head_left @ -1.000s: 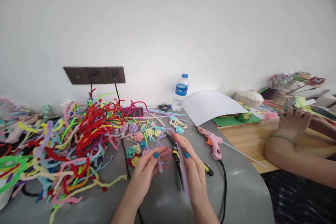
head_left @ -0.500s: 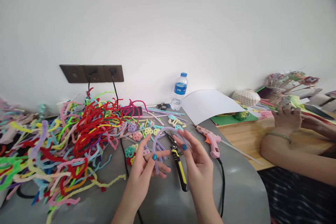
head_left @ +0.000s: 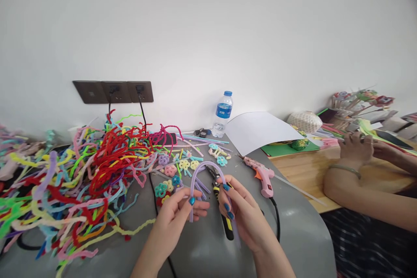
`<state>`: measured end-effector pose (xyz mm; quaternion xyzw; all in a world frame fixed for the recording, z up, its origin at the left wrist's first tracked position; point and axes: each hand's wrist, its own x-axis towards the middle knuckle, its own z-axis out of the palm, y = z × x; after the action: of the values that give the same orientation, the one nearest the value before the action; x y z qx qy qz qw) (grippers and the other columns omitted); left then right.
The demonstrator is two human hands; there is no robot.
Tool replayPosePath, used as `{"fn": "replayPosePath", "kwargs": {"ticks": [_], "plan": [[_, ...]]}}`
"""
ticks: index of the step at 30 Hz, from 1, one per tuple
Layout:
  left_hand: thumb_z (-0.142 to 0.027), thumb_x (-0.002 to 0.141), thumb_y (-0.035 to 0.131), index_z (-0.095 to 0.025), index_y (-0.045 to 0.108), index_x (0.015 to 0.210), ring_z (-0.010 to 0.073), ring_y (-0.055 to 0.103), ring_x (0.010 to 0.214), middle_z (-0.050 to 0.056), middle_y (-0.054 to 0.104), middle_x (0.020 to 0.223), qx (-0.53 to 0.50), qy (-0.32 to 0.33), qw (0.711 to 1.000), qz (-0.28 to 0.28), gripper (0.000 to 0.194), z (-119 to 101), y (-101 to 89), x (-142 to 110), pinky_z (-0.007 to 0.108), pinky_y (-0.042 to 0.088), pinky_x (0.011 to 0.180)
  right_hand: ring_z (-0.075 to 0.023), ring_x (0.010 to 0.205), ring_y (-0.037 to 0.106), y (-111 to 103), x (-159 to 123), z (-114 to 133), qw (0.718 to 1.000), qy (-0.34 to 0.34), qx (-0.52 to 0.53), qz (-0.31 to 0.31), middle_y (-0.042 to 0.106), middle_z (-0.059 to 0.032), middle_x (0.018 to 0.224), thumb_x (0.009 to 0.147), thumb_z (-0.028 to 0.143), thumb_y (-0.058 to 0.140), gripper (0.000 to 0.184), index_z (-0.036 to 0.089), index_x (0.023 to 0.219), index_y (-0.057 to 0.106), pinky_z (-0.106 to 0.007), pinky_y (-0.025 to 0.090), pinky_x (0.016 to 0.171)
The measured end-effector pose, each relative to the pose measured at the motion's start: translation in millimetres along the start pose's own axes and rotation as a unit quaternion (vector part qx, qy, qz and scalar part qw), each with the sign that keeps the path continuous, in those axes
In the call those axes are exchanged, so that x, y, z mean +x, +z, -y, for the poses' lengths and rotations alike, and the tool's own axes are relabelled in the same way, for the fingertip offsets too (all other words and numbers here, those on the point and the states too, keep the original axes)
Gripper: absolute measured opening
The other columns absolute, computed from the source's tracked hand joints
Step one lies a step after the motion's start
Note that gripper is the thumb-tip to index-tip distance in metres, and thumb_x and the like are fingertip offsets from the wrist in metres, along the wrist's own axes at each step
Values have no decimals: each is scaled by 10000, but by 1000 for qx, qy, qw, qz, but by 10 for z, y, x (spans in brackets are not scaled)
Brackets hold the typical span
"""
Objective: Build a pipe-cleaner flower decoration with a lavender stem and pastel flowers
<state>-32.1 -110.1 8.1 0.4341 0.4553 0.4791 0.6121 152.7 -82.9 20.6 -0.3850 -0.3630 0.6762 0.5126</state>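
Observation:
A lilac pipe cleaner [head_left: 194, 179], which looks doubled along part of its length, is bent into an upright arch. My left hand [head_left: 176, 213] pinches its left leg between thumb and fingers. On the other side, my right hand [head_left: 244, 210] has its fingers closed round the right leg, whose tail hangs below the palm. Behind the arch lie pliers [head_left: 228, 229] with black and yellow handles, partly covered by my right hand. Cut lilac pieces [head_left: 202, 186] rest beside the pliers. Small pipe-cleaner flowers [head_left: 170, 170] in several colours are spread just beyond my left hand.
A big tangle of pipe cleaners [head_left: 114, 165] covers the table's left side. To the right lies a pink glue gun [head_left: 262, 173] with a black cord. A water bottle [head_left: 223, 113] and white paper [head_left: 260, 128] are at the back. Another person's arm [head_left: 365, 191] rests at a wooden table.
My right hand's fingers have closed round the pipe cleaner's right leg, and the hand has shifted slightly down. My left fingers have drawn together on the left leg.

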Motion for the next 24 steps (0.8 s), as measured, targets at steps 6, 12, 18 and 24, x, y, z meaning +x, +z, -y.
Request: {"fn": "replayPosePath", "kwargs": {"ticks": [6, 12, 18, 24], "plan": [[-546, 818, 757, -177, 820, 932, 192, 648, 758, 74, 729, 827, 44, 16, 999, -5, 392, -20, -5, 25, 267, 551, 666, -110, 513, 261, -7, -13, -30, 993, -93, -56, -36, 345, 86, 573, 875, 512, 731, 419, 212, 1158, 659, -253, 202, 494], [-594, 811, 751, -149, 780, 997, 107, 532, 521, -14, 599, 540, -28, -9, 999, -14, 483, -79, -30, 7, 222, 427, 565, -85, 467, 341, -94, -3, 97, 996, -63, 52, 29, 496, 30, 678, 843, 638, 700, 487, 220, 1092, 729, -250, 309, 468], [-556, 870, 691, -173, 642, 1129, 162, 670, 528, 13, 717, 583, -40, -45, 996, 58, 465, -127, 34, 8, 252, 472, 578, -132, 502, 431, -62, 63, 127, 994, -25, 98, 38, 595, -61, 769, 905, 634, 562, 506, 196, 1035, 779, -274, 384, 449], [-511, 925, 614, -189, 587, 1029, 145, 674, 504, 36, 754, 609, -5, -51, 996, 79, 339, -98, 35, 56, 219, 432, 537, -112, 571, 475, 75, 137, -16, 993, 32, 95, 60, 603, -3, 806, 772, 403, 801, 399, 226, 1122, 726, -230, 429, 518]]}}
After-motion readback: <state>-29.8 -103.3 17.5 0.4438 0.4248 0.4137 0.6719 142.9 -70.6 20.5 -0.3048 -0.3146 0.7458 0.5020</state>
